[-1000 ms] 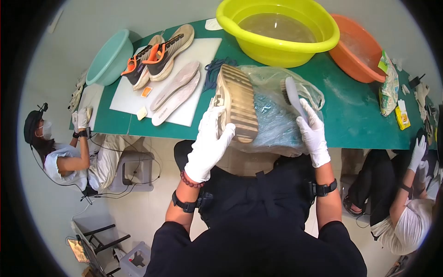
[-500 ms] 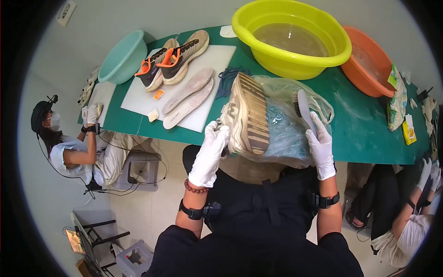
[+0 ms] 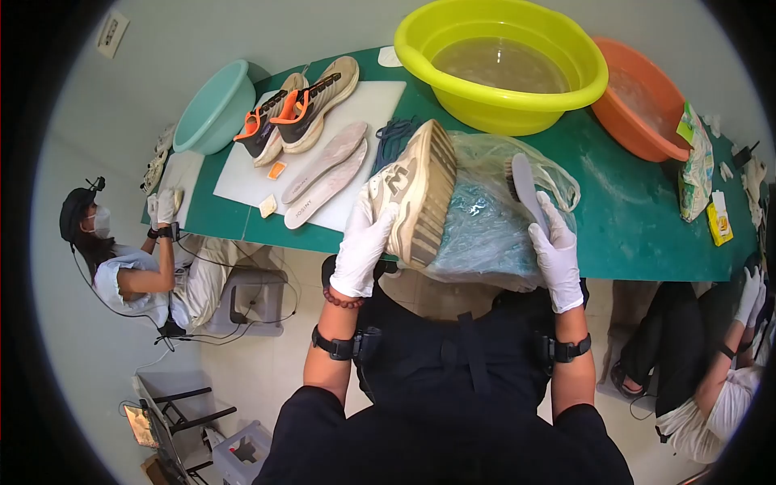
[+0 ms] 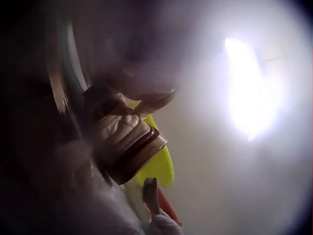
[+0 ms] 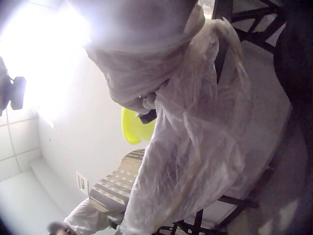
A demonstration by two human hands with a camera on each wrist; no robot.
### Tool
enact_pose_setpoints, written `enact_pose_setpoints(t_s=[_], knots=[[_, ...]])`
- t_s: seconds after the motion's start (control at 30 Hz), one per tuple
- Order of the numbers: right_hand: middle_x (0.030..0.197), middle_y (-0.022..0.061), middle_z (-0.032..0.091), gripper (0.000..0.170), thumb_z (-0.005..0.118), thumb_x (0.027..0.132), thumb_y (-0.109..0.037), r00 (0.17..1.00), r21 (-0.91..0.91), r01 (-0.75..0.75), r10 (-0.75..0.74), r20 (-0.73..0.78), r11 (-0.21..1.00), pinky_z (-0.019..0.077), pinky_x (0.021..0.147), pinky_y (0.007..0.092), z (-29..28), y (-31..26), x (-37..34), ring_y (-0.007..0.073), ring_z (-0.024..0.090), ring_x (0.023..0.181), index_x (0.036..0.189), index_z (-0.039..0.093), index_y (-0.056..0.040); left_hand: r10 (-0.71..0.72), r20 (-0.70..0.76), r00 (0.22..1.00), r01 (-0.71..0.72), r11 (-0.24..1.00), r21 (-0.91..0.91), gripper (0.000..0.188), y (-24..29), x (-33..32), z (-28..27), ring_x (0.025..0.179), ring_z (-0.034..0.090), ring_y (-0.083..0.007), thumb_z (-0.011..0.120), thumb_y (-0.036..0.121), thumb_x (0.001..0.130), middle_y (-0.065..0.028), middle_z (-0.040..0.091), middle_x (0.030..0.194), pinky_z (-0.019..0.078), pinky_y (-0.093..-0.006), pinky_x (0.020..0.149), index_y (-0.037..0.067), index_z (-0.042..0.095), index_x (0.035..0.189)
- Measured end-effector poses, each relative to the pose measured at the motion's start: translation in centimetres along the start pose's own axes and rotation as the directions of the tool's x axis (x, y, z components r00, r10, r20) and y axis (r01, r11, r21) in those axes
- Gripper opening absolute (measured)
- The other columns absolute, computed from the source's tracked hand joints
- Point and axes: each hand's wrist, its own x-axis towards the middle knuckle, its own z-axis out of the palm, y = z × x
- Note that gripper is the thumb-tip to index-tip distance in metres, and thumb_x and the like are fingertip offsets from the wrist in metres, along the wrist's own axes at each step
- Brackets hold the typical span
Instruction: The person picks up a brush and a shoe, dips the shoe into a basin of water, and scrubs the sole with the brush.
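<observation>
My white-gloved left hand grips a beige sneaker by its heel end, the shoe on edge with its ridged sole turned to the right. In the left wrist view the sneaker shows dimly. My right hand, also gloved, holds a grey-handled brush by its handle, bristles facing left toward the shoe but apart from it. Beneath both lies a clear plastic bag with bluish contents. The right wrist view shows the ridged sole beyond the right hand's glove.
Behind the bag stand a yellow basin of murky water and an orange basin. Left are a white board with dark-and-orange sneakers and insoles, and a teal basin. Packets lie right; people sit at both sides.
The left hand has turned the sneaker so that more of its side shows and less of its sole. The right hand still holds the brush over the bag; the head view has shifted slightly.
</observation>
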Motion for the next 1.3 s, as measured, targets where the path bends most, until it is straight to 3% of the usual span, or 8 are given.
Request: enact_pose_setpoints(t_s=[0.1,0.17,0.23,0.33,0.43,0.9,1.17,1.3], knots=[[0.146,0.0164,0.06,0.055,0.063,0.095,-0.005,1.0,-0.013,-0.017,0.017,0.01,1.0,0.0426,0.11,0.032,-0.1,-0.4,0.0,0.0213,0.059,0.131,0.149,0.05,-0.0003,-0.158,-0.137,0.978,0.197,0.914,0.354,0.057,1.6,-1.3,-1.7,0.115,0.06,-0.0183,0.064,0.013,0.101,-0.0135,0.062,0.129,0.0485,-0.0344,0.102,-0.005,0.041,0.15],[0.145,0.017,0.06,0.055,0.063,0.095,-0.005,0.999,-0.027,-0.029,0.03,0.027,0.999,0.0432,0.109,0.0314,-0.1,-0.7,0.2,0.0208,0.06,0.13,0.149,0.05,-0.0002,0.453,-0.191,0.871,-0.123,0.578,0.807,0.054,-0.2,-3.6,-3.5,0.095,0.062,-0.0174,0.065,0.012,0.1,-0.0115,0.062,0.112,0.0539,-0.0326,0.085,-0.005,0.044,0.146],[0.145,0.0175,0.061,0.055,0.062,0.096,-0.006,0.997,-0.046,-0.054,0.056,0.047,0.997,0.0436,0.108,0.0308,-0.3,-1.3,0.2,0.0201,0.061,0.128,0.149,0.05,0.0001,0.405,-0.19,0.894,-0.113,0.616,0.78,0.044,2.9,-7.5,-3.2,0.091,0.063,-0.0186,0.064,0.008,0.098,-0.0105,0.063,0.109,0.0546,-0.0327,0.083,-0.002,0.052,0.138],[0.147,0.0153,0.06,0.057,0.063,0.096,-0.008,0.976,-0.009,-0.188,0.188,0.112,0.982,0.0424,0.11,0.0295,-0.5,-1.5,0.8,0.0189,0.06,0.13,0.15,0.048,-0.0011,-0.128,0.038,0.991,0.078,0.789,0.609,0.026,5.1,-13.7,-3.1,0.09,0.066,-0.02,0.064,0.003,0.095,-0.0099,0.067,0.102,0.0544,-0.0328,0.086,0.0,0.063,0.12],[0.148,0.0135,0.059,0.059,0.065,0.095,-0.01,0.967,0.019,-0.214,0.209,0.144,0.977,0.0417,0.111,0.0293,-0.5,1.2,1.4,0.0185,0.058,0.131,0.151,0.049,-0.0022,-0.476,0.385,0.791,0.126,0.742,0.659,0.017,5.3,-19.1,-3.8,0.087,0.066,-0.0179,0.062,0.009,0.098,-0.0095,0.067,0.095,0.0545,-0.0309,0.083,0.0,0.068,0.112],[0.15,0.014,0.057,0.057,0.062,0.096,-0.008,0.972,0.147,-0.214,0.194,0.135,0.966,0.0411,0.112,0.0301,-0.3,0.0,1.1,0.0186,0.056,0.134,0.15,0.048,0.0002,-0.73,0.461,0.505,0.527,0.683,0.506,0.039,1.6,-21.5,-4.0,0.12,0.064,-0.017,0.071,0.012,0.095,-0.0088,0.069,0.126,0.049,-0.0336,0.105,0.001,0.061,0.131],[0.15,0.0149,0.056,0.057,0.063,0.095,-0.007,0.986,0.08,-0.133,0.124,0.108,0.988,0.0395,0.114,0.0305,-0.2,0.5,1.1,0.0199,0.055,0.136,0.15,0.049,0.0004,-0.627,0.341,0.7,-0.087,0.399,0.913,0.025,1.3,-19.7,0.6,0.108,0.066,-0.0303,0.049,0.023,0.102,-0.0103,0.065,0.112,0.053,-0.0386,0.089,0.01,0.06,0.121],[0.15,0.0149,0.056,0.056,0.063,0.095,-0.008,0.991,0.068,-0.102,0.096,0.089,0.992,0.0392,0.114,0.0306,-0.2,0.1,1.1,0.0202,0.054,0.137,0.15,0.049,-0.0001,-0.347,0.384,0.856,-0.092,0.629,0.772,0.022,-1.8,-18.8,0.7,0.08,0.071,-0.0275,0.061,0.012,0.089,-0.0075,0.07,0.099,0.0566,-0.0379,0.069,0.014,0.068,0.11]])
